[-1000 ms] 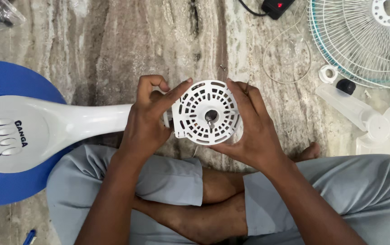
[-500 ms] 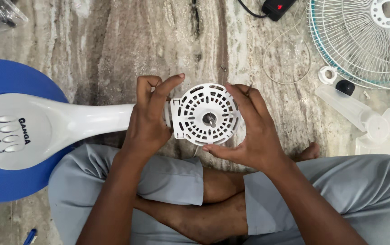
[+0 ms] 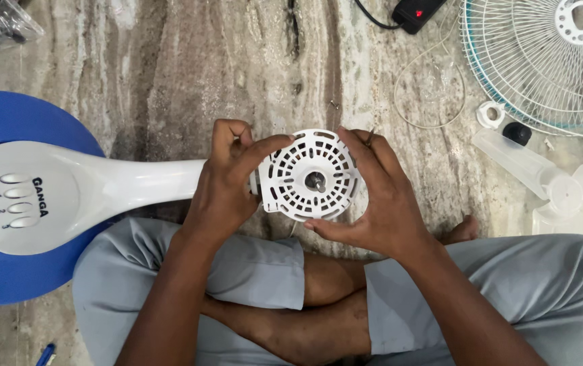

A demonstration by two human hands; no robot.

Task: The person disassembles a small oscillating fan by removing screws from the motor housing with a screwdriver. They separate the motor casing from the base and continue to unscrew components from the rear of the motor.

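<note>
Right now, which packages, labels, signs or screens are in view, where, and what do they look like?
Printed label: dark lettering on the white fan base at left, beside a column of oval buttons.
Clear plastic bag: crumpled, top left corner of the floor.
No signs or screens.

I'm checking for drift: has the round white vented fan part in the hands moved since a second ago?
No. The round white fan part sits in the same spot beside the white fan stand, with the left hand and right hand gripping its sides.
</note>
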